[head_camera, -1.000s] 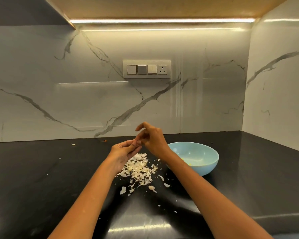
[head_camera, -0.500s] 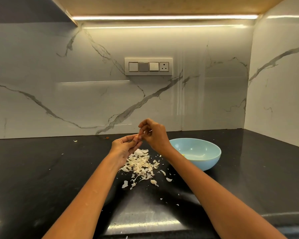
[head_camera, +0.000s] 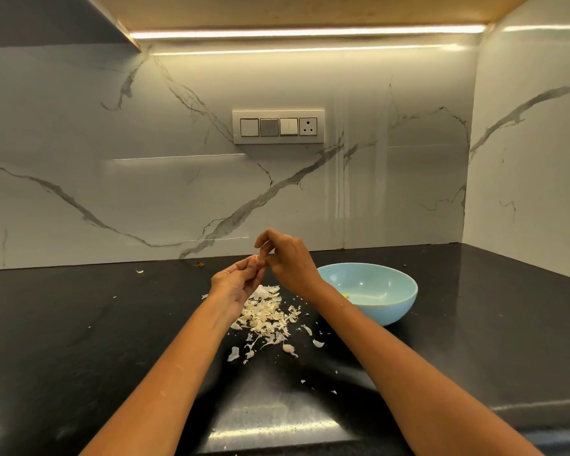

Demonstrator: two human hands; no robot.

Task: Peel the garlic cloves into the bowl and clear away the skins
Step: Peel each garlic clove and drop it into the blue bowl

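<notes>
Pinching a small pale garlic clove (head_camera: 256, 259) in my left hand (head_camera: 236, 284), my right hand (head_camera: 288, 261) plucks its skin. Both work above the heap of papery white skins (head_camera: 266, 315) (left of the pale blue round bowl (head_camera: 389, 311)), so scraps fall together.

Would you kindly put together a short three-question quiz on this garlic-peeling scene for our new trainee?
1. True or false: the blue bowl stands to the right of the skin pile.
2. What does the left hand hold? A) garlic clove B) knife C) spoon
3. Fill in: the right hand pinches a strip of ____ above the clove.

Key: 1 true; 2 A; 3 skin.
</notes>
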